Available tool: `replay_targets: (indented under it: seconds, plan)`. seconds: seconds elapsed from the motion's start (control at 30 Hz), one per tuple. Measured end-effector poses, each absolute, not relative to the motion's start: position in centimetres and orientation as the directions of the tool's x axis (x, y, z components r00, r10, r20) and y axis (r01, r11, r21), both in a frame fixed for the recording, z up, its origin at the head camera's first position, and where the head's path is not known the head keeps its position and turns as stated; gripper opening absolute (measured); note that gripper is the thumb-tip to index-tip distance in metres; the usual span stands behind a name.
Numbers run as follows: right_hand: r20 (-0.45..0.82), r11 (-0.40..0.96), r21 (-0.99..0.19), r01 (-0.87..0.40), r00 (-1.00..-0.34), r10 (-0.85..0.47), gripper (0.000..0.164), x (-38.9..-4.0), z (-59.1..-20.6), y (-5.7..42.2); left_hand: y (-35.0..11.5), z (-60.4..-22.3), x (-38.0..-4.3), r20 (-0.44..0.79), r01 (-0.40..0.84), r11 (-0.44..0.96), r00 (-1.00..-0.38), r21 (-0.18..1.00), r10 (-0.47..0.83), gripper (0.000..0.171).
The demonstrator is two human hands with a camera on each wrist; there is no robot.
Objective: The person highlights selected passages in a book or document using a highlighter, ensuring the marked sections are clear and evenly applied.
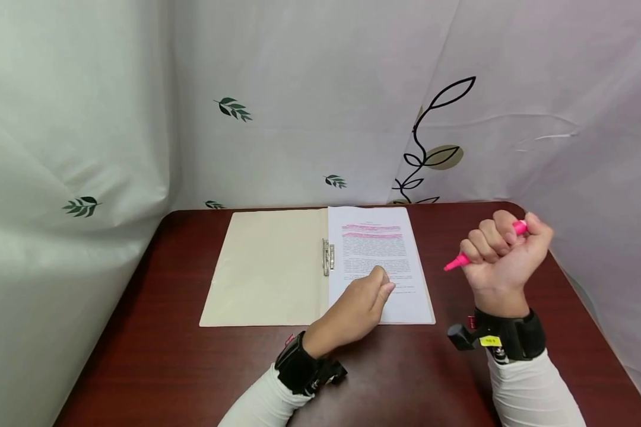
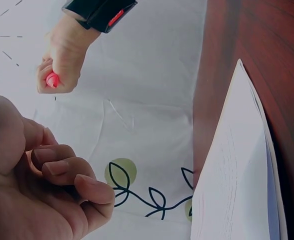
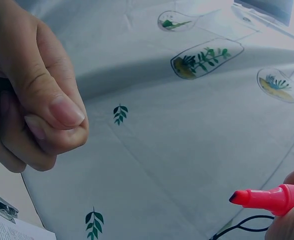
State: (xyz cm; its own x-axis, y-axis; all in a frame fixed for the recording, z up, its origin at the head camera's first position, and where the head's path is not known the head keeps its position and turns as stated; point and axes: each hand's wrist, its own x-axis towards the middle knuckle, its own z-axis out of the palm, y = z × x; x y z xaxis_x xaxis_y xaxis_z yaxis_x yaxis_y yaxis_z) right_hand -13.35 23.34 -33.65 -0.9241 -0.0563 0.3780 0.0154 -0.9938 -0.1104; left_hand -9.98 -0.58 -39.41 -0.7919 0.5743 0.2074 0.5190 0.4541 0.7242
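Note:
My right hand [image 1: 499,261] is raised over the right side of the table and grips a pink highlighter [image 1: 456,262] in its curled fingers. One narrow dark-tipped end of the highlighter [image 3: 257,198] sticks out in the right wrist view. My left hand [image 1: 355,305] hovers over the lower part of a printed sheet [image 1: 371,252], fingers curled and thumb against the index finger. Nothing shows inside that hand. Pink marked lines run across the upper text of the sheet. It lies on the right side of an opened cream folder [image 1: 269,273].
A metal clip [image 1: 326,257] sits at the folder's spine. The dark red-brown table [image 1: 155,356] extends around the folder. White cloth [image 1: 299,71] with leaf prints hangs behind the table and along both sides.

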Motion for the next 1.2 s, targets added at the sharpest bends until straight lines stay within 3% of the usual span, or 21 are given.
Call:
replay_targets:
  seconds: [0.63,1.2]
  plan:
    - [0.359,-0.975,-0.224,-0.004,-0.93,-0.079,0.05,-14.7,-34.1,23.5,-2.1,-38.7,-10.9,0.267,0.508,0.484,-0.834,0.712,0.483,0.018]
    - [0.354,-0.965,-0.263,-0.001,-0.93,-0.096,0.056,-15.1,-34.4,23.5,-6.5,-38.3,-12.5,0.2,0.397,0.574,-0.905,0.716,0.376,0.019]
